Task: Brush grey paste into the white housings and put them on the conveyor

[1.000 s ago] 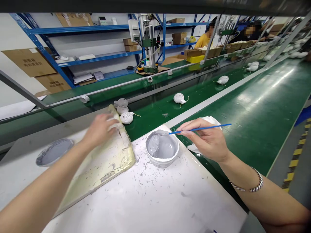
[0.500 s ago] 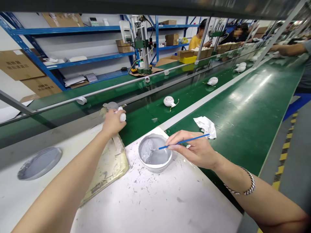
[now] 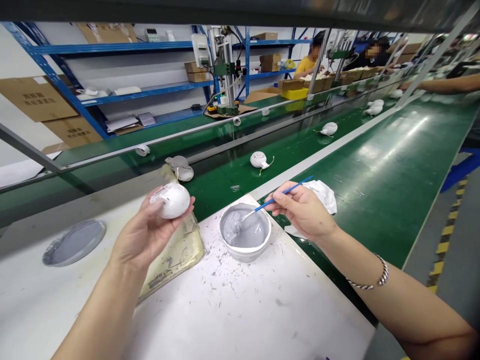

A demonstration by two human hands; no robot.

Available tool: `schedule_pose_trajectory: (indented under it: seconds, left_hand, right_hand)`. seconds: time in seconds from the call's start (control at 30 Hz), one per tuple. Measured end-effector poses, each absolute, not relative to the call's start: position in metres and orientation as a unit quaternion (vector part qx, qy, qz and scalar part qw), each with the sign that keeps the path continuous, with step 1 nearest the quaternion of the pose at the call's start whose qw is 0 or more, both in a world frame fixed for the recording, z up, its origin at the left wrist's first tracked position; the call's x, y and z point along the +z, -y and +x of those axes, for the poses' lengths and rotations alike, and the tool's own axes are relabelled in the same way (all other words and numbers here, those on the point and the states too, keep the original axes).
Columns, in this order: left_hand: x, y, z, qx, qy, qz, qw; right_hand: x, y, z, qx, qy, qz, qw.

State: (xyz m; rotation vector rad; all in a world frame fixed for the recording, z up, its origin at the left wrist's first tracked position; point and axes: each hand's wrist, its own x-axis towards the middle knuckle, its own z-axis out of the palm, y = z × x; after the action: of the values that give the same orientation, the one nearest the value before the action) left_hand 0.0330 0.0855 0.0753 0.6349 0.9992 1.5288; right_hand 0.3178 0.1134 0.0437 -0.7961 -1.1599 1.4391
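My left hand [image 3: 144,232] is closed round a white rounded plastic housing [image 3: 173,201], held above the white board at the left. In my right hand [image 3: 305,212] is a thin blue paintbrush [image 3: 287,191], gripped between thumb and fingers. Its tip dips into thick grey paste in a white bowl [image 3: 245,254] on the board. Beyond my left hand, more white housings [image 3: 183,173] sit together at the end of the green belt. Another perforated white housing [image 3: 258,159] with a thin yellowish wire lies farther along the belt.
A round lid [image 3: 75,243] coated with grey paste lies at the left. Crumpled white tissue [image 3: 322,195] is behind my right hand. A yellowed, stained slab [image 3: 176,260] rests under my left hand. Several white parts lie on the green belt [image 3: 300,145]; co-workers sit farther along.
My left hand has drawn back toward me from the belt end, bringing the white housing. My right hand has risen slightly, and the brush is steeper, its tip still in the paste.
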Motion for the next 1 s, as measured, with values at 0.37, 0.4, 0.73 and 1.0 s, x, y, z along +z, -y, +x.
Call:
schedule_pose_trajectory:
  seconds: [0.37, 0.4, 0.73, 1.0]
  left_hand:
    - [0.060, -0.060, 0.053, 0.574, -0.474, 0.478, 0.466]
    - [0.060, -0.058, 0.055, 0.565, -0.476, 0.476, 0.478]
    - [0.074, -0.042, 0.078, 0.505, -0.510, 0.410, 0.563]
    - [0.069, -0.040, 0.078, 0.519, -0.503, 0.415, 0.552]
  right_hand:
    - [0.040, -0.117, 0.315, 0.715, 0.326, -0.334, 0.520]
    - [0.040, -0.117, 0.316, 0.717, 0.330, -0.328, 0.518]
    - [0.047, -0.108, 0.314, 0.698, 0.342, -0.305, 0.550]
    - [0.059, -0.098, 0.302, 0.697, 0.346, -0.286, 0.560]
